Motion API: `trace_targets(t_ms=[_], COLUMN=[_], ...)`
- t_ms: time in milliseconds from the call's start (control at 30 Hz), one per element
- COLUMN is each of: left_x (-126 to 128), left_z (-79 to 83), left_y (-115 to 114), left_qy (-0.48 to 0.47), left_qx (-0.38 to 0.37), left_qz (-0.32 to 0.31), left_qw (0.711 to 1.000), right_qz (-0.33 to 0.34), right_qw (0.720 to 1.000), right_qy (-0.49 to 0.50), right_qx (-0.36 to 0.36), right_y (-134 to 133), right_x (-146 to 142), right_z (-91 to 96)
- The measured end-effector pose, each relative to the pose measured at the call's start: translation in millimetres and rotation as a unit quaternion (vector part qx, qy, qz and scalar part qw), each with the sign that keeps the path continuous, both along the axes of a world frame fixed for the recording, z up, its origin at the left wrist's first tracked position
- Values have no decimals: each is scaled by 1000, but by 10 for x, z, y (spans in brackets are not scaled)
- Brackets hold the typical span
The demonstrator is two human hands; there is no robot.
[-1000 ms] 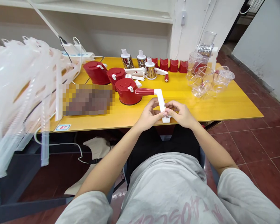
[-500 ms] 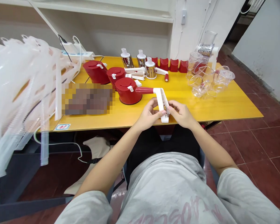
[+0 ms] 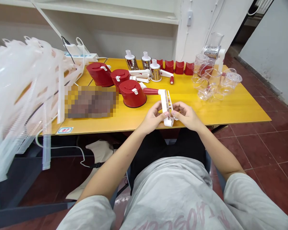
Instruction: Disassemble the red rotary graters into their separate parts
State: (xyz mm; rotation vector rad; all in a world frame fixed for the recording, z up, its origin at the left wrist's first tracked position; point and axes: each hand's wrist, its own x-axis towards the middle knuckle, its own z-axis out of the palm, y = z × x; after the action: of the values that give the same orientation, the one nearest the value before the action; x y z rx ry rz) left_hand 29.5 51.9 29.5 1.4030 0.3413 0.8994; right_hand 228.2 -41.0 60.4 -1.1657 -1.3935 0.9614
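Observation:
Both my hands hold a white crank arm with a red handle [image 3: 164, 103] just above the near edge of the yellow table [image 3: 230, 108]. My left hand [image 3: 153, 119] pinches its lower end from the left. My right hand [image 3: 187, 115] pinches it from the right. The arm is turned on edge, so its ribbed underside faces right. Its red grip points left toward a red round base [image 3: 132, 93].
Two more red bases [image 3: 100, 74] stand behind the near one. Three metal grater drums [image 3: 144, 62], red blocks [image 3: 174, 66] and clear plastic housings [image 3: 213, 80] sit at the back. A rack of translucent plastic parts [image 3: 19, 95] fills the left. A power strip [image 3: 79, 56] lies behind it.
The crank arm has rolled onto its edge between my fingers, bringing its ribbed underside into sight. My hands stayed at the same spot.

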Motion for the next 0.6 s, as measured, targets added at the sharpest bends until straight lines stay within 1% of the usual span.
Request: trace_targets(t_ms=[167, 267, 333, 433, 500, 533, 600], left_x=[-34, -34, -24, 1, 35, 61, 133], left_z=[26, 29, 32, 72, 144, 195, 322], left_y=[-14, -13, -7, 12, 39, 61, 137], left_qy=[28, 32, 33, 65, 110, 138, 202], left_qx=[-66, -74, -82, -99, -83, -58, 22], left_qz=[-36, -16, 0, 8, -1, -5, -7], left_qw=[997, 997, 996, 993, 990, 989, 979], right_qz=[-3, -3, -17, -43, -50, -54, -68], right_qw=[999, 994, 990, 988, 988, 988, 987], right_qy=[49, 101, 126, 123, 115, 114, 117], right_qx=[-1, -32, -59, -88, -94, -94, -88], right_y=[11, 71, 120, 177, 200, 207, 219], right_x=[60, 117, 148, 175, 184, 188, 194], right_z=[42, 0, -45, -104, -131, -141, -161])
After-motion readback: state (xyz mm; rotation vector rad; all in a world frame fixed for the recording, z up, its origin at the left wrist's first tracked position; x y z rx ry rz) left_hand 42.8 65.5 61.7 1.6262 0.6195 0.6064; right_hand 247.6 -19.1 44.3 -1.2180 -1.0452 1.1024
